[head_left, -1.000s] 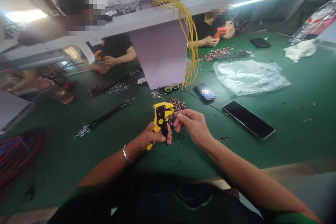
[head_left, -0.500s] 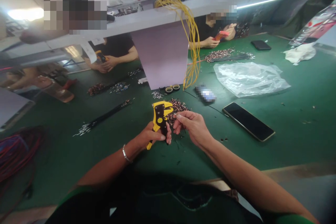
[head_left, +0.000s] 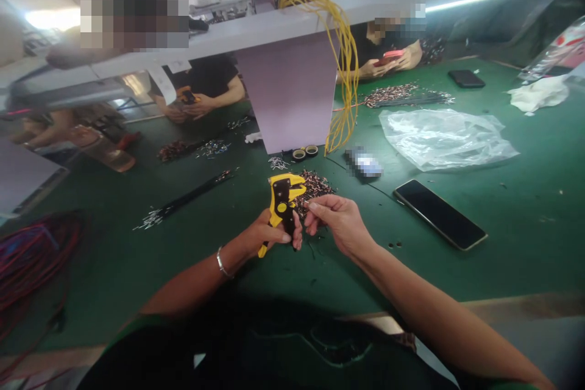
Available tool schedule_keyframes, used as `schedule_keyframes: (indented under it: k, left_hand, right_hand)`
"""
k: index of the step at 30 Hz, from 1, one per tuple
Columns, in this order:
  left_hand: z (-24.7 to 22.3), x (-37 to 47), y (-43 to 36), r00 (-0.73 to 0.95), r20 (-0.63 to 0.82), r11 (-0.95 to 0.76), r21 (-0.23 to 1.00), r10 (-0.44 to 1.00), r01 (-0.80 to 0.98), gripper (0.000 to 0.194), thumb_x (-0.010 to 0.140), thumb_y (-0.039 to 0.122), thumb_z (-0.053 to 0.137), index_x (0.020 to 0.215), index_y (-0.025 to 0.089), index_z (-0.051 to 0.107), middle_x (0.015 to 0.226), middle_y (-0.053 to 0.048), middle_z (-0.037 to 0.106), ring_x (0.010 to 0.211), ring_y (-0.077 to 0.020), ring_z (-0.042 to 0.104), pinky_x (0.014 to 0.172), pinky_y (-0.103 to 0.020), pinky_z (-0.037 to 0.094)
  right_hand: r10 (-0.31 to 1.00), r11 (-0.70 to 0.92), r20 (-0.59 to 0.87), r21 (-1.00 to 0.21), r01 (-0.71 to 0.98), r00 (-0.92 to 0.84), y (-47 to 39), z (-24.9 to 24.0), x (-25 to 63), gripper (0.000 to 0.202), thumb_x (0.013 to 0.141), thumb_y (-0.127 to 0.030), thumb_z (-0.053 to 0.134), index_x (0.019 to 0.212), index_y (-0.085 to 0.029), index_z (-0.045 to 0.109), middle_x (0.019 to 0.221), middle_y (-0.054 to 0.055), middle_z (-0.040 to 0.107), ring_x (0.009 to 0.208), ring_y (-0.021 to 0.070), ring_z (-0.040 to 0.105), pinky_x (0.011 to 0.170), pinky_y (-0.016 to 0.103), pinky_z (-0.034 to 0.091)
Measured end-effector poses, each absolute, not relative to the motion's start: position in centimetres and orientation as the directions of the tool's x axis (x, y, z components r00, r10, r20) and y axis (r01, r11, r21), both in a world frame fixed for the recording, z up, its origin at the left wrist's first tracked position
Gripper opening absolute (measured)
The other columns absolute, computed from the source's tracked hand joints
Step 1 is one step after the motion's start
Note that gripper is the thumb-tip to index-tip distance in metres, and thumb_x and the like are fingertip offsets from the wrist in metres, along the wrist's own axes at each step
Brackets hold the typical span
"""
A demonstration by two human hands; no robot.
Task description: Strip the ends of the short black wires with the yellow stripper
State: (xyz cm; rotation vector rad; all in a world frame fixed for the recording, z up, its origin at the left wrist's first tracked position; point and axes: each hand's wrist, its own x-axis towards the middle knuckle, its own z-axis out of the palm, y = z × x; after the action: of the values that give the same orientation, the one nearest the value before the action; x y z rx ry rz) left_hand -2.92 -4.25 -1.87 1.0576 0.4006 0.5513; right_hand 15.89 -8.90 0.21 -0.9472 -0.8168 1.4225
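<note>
My left hand (head_left: pixel 269 234) is wrapped round the handles of a yellow and black wire stripper (head_left: pixel 282 206), its jaws pointing up and to the right. Just right of those jaws, my right hand (head_left: pixel 338 219) pinches a short wire (head_left: pixel 307 203) between thumb and forefinger. Only a small pale tip of that wire shows; the fingers hide the rest. Behind both hands lies a pile of short wire pieces (head_left: pixel 320 184) with coppery ends, partly covered by the tool and fingers.
Left on the green table (head_left: pixel 192 274) lies a bundle of black wires (head_left: pixel 183 201). Red cable coils (head_left: pixel 36 262) are at the left edge. A phone (head_left: pixel 439 214), a clear plastic bag (head_left: pixel 448 137) and tape rolls (head_left: pixel 304 152) lie beyond. Yellow wires (head_left: pixel 347 73) hang from the shelf; co-workers sit opposite.
The view has shifted slightly, so everything appears a little further right. My left hand keeps the wire stripper, and my right hand stays pinched beside the jaws.
</note>
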Motion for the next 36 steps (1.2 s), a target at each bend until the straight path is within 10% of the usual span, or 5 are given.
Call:
schedule_keyframes:
  k: [10, 18, 36]
  left_hand:
    - [-1.4, -2.9, -4.4, 0.795, -0.074, 0.358, 0.915, 0.602, -0.186, 0.03, 0.063, 0.015, 0.076, 0.091, 0.011, 0.066, 0.077, -0.007, 0.067, 0.071, -0.0212, 0.065, 0.073, -0.039, 0.053]
    - [-1.3, -2.8, -4.7, 0.792, -0.056, 0.282, 0.948, 0.608, -0.149, 0.03, 0.065, 0.017, 0.078, 0.091, 0.011, 0.066, 0.08, -0.007, 0.067, 0.072, -0.0207, 0.064, 0.074, -0.039, 0.053]
    - [-0.2, -2.4, -5.0, 0.776, -0.036, 0.094, 0.995, 0.629, -0.03, 0.018, 0.068, 0.022, 0.074, 0.08, 0.011, 0.066, 0.075, -0.006, 0.066, 0.072, -0.018, 0.061, 0.073, -0.033, 0.049]
  right_hand:
    - [0.998, 0.01, -0.008, -0.966, -0.259, 0.069, -9.6, 0.4, 15.6, 0.015, 0.074, -0.031, 0.074, 0.069, -0.018, 0.068, 0.056, 0.0, 0.068, 0.045, 0.0118, 0.059, 0.048, 0.028, 0.051]
    - [0.966, 0.141, 0.179, -0.97, 0.197, 0.187, -10.2, 0.8, 15.3, 0.014, 0.077, -0.025, 0.065, 0.064, -0.023, 0.067, 0.051, -0.002, 0.065, 0.045, 0.0132, 0.06, 0.049, 0.027, 0.047]
    - [0.93, 0.29, 0.341, -0.911, 0.294, 0.139, -10.4, 0.2, 14.8, 0.019, 0.08, -0.022, 0.061, 0.061, -0.026, 0.061, 0.05, -0.003, 0.064, 0.047, 0.0144, 0.059, 0.054, 0.029, 0.049]
